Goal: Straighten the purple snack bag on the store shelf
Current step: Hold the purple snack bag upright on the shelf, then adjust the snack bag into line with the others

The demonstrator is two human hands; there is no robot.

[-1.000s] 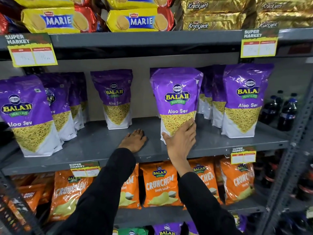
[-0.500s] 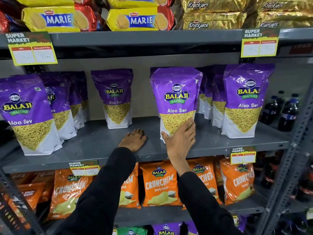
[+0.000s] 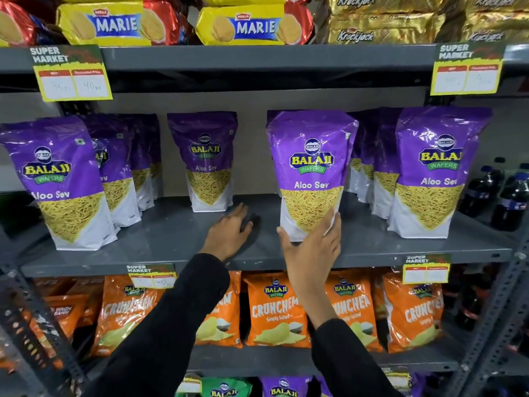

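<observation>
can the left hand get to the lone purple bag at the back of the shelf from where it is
Probably yes. The left hand rests on the bare grey shelf just in front of the lone purple bag, with nothing standing between them. The right hand is off to the side.

i read "balaji wafers aloo sev" on the purple snack bag [image 3: 310, 167]; above it "marie" packs [image 3: 252, 25], below "crunchem simply salted" bags [image 3: 276, 309].

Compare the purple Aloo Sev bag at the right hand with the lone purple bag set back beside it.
The purple Aloo Sev bag at the right hand stands near the shelf's front edge, touched low by the right hand. The lone purple bag set back stands by the back wall, untouched and dimmer. Both stand upright, labels facing out.
</observation>
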